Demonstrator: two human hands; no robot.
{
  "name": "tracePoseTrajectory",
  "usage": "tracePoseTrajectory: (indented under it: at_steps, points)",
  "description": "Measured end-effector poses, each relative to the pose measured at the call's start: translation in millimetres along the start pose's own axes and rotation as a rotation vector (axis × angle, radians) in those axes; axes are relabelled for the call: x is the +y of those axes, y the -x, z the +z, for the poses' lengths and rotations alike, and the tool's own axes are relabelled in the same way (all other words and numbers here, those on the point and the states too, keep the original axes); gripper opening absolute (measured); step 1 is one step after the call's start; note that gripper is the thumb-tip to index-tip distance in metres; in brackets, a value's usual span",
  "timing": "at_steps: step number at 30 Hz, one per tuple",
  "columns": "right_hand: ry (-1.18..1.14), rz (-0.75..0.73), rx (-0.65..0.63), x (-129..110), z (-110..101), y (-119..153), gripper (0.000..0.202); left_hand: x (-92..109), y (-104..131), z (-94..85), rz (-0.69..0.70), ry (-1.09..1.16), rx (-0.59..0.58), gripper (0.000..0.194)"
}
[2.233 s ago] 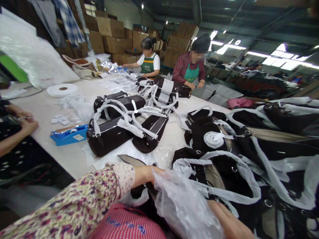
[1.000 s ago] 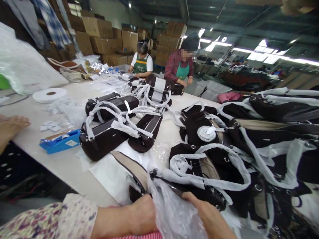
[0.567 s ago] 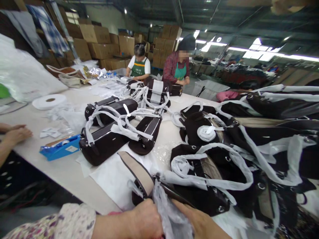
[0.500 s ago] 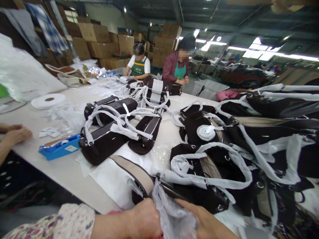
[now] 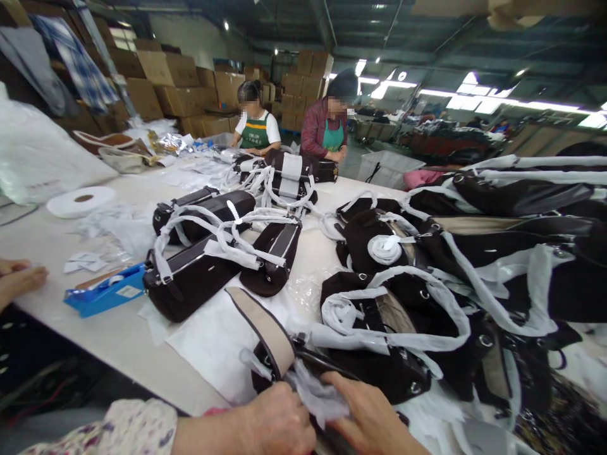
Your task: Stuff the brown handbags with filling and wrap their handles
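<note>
A dark brown handbag with a beige flap lies at the table's near edge, just ahead of my hands. My left hand is closed in a fist at the bag's near side; what its fingers grip is hidden. To its right, my right hand has thumb and fingers closed on a crumpled sheet of translucent white wrapping. This wrapping bunches between both hands, over the bag's opening. White paper lies under the bag's left side.
Wrapped dark bags stand ahead; more bags are heaped on the right. A blue tape box and a white roll lie left, near another person's hands. Two people in green aprons work across the table.
The wrapping between my hands has gone lower and is more bunched, near the bag's opening. My hands have come closer together. The beige flap stands higher. The view has shifted slightly.
</note>
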State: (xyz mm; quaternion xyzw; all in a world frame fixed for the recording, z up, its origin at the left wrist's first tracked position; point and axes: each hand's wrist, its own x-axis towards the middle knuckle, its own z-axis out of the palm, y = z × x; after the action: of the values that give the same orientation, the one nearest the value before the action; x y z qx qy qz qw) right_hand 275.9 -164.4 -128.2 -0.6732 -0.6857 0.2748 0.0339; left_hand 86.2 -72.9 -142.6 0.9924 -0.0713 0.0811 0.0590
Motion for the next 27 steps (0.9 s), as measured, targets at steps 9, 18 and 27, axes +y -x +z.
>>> tracePoseTrajectory:
  at_steps: [9, 18, 27]
  points:
    - [0.063, 0.045, 0.013, -48, 17, -75, 0.03, -2, 6, 2.4, -0.003, -0.03, 0.127, 0.028]
    - [-0.16, 0.358, 0.042, -14, -12, 26, 0.082, -10, 9, 9.7, -0.302, 0.016, -0.124, 0.009]
    - [-0.254, 0.541, 0.47, -10, 72, 50, 0.074, -17, -14, -16.8, -0.33, 0.083, -0.482, 0.017]
